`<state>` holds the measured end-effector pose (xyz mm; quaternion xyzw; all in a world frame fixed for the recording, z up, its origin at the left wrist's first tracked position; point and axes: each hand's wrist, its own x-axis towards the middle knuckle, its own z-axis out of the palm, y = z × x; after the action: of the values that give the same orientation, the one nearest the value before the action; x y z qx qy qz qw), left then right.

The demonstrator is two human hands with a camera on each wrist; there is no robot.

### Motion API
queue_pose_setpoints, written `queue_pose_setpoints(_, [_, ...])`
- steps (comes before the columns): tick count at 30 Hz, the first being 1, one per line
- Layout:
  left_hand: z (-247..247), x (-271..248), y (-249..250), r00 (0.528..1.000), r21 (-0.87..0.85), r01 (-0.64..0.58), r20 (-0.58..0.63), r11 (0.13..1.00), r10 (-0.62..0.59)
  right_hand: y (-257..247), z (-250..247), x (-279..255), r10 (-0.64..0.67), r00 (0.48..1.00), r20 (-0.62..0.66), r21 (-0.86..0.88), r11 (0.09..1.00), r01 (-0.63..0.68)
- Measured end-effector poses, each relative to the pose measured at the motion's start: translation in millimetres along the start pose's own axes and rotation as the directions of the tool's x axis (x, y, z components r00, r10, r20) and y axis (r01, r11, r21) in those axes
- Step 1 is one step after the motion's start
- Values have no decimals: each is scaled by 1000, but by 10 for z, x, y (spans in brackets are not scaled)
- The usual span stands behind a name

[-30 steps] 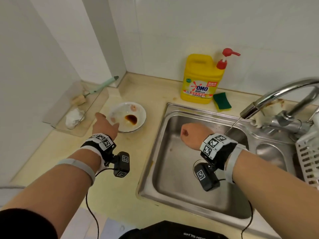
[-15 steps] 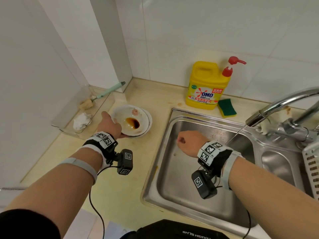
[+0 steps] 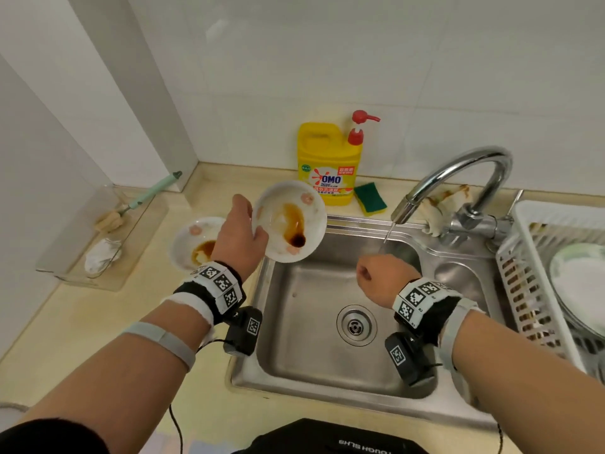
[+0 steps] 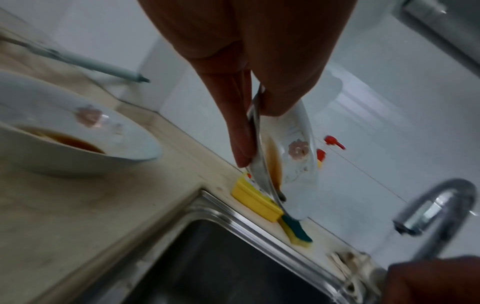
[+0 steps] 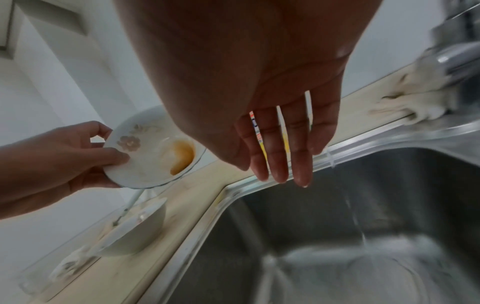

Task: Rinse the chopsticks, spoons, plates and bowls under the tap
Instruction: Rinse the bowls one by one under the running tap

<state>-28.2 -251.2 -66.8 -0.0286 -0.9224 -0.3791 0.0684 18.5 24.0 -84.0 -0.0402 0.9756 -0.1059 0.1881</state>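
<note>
My left hand grips a small white plate by its rim, thumb on the inside and fingers behind. The plate is tilted, and brown sauce runs down it. It hangs above the sink's back left corner. A white bowl with brown sauce stands on the counter to its left. My right hand hovers over the sink with straight fingers and holds nothing. A thin stream falls from the tap just right of that hand.
A yellow detergent bottle and a green sponge stand behind the sink. A clear tray with a brush lies at the left wall. At the right edge, a white dish rack holds plates. A rag lies at the tap's base.
My left hand took the plate off the bowl, lifted it and carried it right toward the sink, tilting it. My right hand stayed over the sink.
</note>
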Motion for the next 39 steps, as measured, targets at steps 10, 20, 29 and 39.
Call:
queue_pose_setpoints(10, [586,-118,547,905,82,-405,179,911,386,653,10,-476,138,990,-21,82,987,-136])
queue_pose_setpoints(20, [753,-179,582,894,104,-428,196,898,404,892,83,-482,169,986,-12,142,976,-166])
queue_pose_setpoints(29, [851,-59,413,931,126,-332,205,935,303,975,137,-159,136,991,-13,159,978,-133])
queue_pose_setpoints(39, [1022,255,334,974,34,-55,223,998,46,1040,183,336,120,993,-6,447,888,-104])
